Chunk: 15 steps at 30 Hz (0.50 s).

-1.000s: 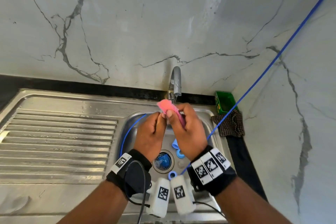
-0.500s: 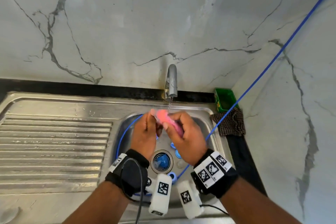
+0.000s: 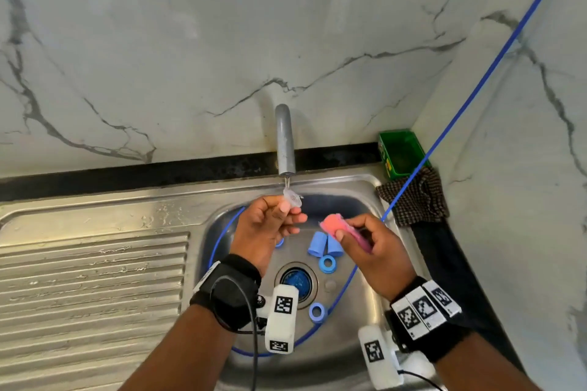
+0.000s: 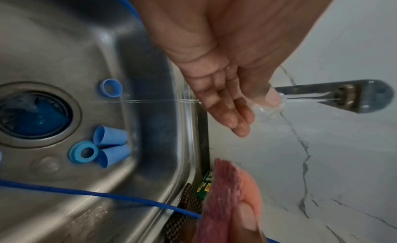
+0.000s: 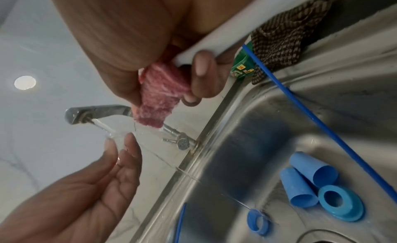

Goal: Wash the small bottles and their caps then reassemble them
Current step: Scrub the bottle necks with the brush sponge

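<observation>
Under the tap point(image 3: 285, 140), left of centre, the left hand point(image 3: 265, 233) pinches a small clear piece point(image 3: 292, 198) between thumb and fingertips in the thin stream; bottle or cap, cannot tell. It looks light, thin-walled and slick when wet, so best pinched at the rim, gently. Down in the sink point(image 3: 365, 336) lie the blue caps point(image 3: 324, 244) and rings point(image 3: 327, 264). Further right, the right hand point(image 3: 376, 251) has its grip curled round a soft pink sponge point(image 3: 336, 225).
</observation>
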Available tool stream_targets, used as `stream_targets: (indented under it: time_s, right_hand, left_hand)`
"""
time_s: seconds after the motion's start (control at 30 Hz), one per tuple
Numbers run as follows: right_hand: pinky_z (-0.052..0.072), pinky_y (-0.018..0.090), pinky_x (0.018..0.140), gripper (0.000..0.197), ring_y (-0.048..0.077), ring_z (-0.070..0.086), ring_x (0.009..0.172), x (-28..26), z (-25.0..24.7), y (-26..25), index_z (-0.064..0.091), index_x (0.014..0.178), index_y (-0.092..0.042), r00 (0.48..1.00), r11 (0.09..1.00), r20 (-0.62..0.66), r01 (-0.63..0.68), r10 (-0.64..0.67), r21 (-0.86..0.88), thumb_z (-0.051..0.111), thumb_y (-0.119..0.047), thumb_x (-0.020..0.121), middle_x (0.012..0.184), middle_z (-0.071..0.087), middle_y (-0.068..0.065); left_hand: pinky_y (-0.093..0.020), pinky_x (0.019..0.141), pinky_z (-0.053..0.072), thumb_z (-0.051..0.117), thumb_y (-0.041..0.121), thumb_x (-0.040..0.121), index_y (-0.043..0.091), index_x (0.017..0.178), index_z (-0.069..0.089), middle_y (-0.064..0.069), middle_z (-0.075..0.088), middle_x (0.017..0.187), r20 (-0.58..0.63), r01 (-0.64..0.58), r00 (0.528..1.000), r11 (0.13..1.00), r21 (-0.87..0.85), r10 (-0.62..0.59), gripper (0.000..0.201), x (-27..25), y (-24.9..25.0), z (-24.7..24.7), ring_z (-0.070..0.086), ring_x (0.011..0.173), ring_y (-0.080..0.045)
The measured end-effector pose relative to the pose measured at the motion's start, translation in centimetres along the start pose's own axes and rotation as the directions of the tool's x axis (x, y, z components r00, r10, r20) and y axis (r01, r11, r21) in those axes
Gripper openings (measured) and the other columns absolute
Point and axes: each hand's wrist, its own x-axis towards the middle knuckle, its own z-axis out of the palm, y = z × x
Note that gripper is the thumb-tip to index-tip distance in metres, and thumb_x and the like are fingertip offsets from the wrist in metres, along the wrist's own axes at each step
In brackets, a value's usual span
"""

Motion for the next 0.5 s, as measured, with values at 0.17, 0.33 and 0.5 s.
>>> stream_targets:
  time_s: [0.17, 0.33, 0.5]
  right_hand:
    - [0.047, 0.012, 0.066, 0.011, 0.003, 0.064, 0.078, 1.4, -0.4, 0.9, 0.064, 0.096, -0.027, 0.997, 0.997, -0.060, -0.053, 0.056, 0.049, 0.073, -0.030, 0.089, 0.088, 0.071, -0.010]
    - [0.051, 0.017, 0.067, 0.014, 0.007, 0.065, 0.077, 2.3, -0.3, 1.9, 0.065, 0.097, -0.024, 0.993, 0.993, -0.070, -0.087, 0.092, 0.074, 0.073, -0.033, 0.089, 0.087, 0.071, -0.007]
    - [0.051, 0.016, 0.068, 0.015, 0.006, 0.066, 0.079, 3.0, -0.1, 2.4, 0.066, 0.099, -0.021, 0.996, 0.995, -0.050, -0.077, 0.080, 0.057, 0.074, -0.028, 0.089, 0.089, 0.071, -0.008]
  left_hand:
    - [-0.031, 0.081, 0.058, 0.067, 0.013, 0.085, 0.002, 0.120, 0.055, -0.015, 0.073, 0.106, -0.044, 0.053, 0.997, 0.995, -0.085, -0.057, 0.039, 1.4, -0.8, 0.5, 0.071, 0.097, -0.026]
    - [-0.037, 0.088, 0.059, 0.075, 0.018, 0.076, -0.001, 0.114, 0.056, -0.015, 0.072, 0.114, -0.110, 0.057, 0.992, 0.998, -0.026, -0.059, 0.047, 2.4, -1.3, 0.7, 0.072, 0.105, -0.031]
    - [-0.033, 0.087, 0.059, 0.075, 0.013, 0.083, 0.002, 0.118, 0.058, -0.010, 0.075, 0.109, -0.130, 0.036, 0.991, 0.990, 0.136, -0.018, 0.041, 2.5, -1.3, 0.4, 0.073, 0.100, -0.025]
